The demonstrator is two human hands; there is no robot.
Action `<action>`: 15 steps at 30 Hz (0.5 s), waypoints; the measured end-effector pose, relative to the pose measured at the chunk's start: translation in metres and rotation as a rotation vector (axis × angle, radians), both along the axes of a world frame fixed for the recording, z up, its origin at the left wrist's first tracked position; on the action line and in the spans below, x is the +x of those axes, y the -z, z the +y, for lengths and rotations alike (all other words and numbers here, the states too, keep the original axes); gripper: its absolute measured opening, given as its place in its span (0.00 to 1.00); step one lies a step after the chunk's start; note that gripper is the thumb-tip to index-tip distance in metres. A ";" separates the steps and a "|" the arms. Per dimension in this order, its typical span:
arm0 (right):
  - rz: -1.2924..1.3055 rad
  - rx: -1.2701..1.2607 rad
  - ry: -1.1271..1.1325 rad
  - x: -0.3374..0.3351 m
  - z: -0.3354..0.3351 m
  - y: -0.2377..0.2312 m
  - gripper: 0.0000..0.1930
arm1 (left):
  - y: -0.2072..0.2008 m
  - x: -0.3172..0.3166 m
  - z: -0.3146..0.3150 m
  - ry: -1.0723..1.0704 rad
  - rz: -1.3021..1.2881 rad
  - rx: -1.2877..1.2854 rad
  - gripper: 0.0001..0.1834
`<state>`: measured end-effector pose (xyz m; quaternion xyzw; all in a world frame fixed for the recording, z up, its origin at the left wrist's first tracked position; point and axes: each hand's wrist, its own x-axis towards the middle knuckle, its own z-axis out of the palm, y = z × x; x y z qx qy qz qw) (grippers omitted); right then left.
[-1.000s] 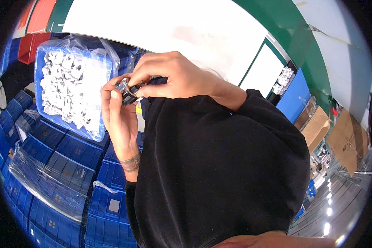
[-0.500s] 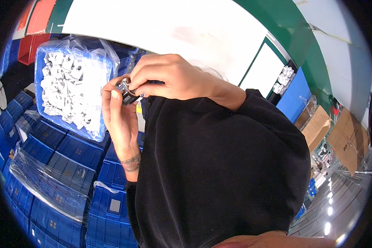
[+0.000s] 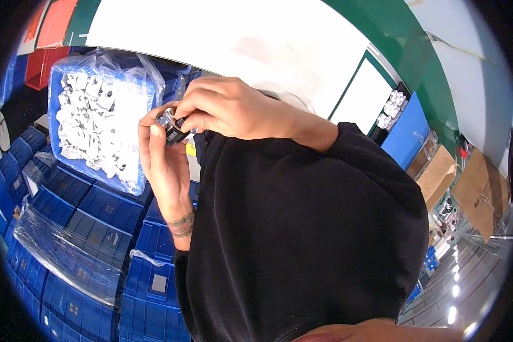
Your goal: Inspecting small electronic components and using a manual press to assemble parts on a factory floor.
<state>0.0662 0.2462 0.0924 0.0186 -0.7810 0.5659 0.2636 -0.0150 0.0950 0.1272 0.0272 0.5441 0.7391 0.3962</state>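
A small shiny grey-and-black part [image 3: 172, 127] sits between my two hands, just right of the bin of white parts. My left hand [image 3: 166, 171] is closed on it, thumb on the near side and fingers behind. My right hand [image 3: 233, 108] comes in from the right with bent fingers pressed together against the part's upper right side. Whether those fingertips also pinch a smaller piece is hidden. Close to my left hand, the blue bin [image 3: 55, 122] has a clear plastic liner and is heaped with white moulded parts [image 3: 91, 119].
Stacked blue crates [image 3: 111, 206] fill the left and lower left, some under clear wrap [image 3: 68, 253]. Beyond my hands stretches a white tabletop [image 3: 211, 34]. White parts [image 3: 391, 110] stand at the right by a blue panel [image 3: 406, 128]. Cardboard boxes [image 3: 437, 174] are further right.
Both hands have shifted slightly left with the part. My right hand's fingers and thumb have moved a little on it, and slightly more of its dark face shows.
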 end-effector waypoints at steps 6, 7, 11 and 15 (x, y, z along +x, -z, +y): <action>0.016 0.035 0.034 -0.002 -0.002 0.000 0.10 | -0.001 0.001 0.001 -0.017 0.014 -0.002 0.19; 0.017 0.034 0.034 -0.002 -0.002 0.000 0.10 | -0.001 0.001 0.001 -0.020 0.014 -0.008 0.19; -0.040 0.012 0.006 0.000 -0.002 0.001 0.09 | 0.000 0.001 0.001 -0.015 0.014 -0.013 0.19; -0.032 -0.071 -0.060 0.000 0.000 0.000 0.08 | 0.000 0.001 0.000 -0.018 0.015 -0.019 0.19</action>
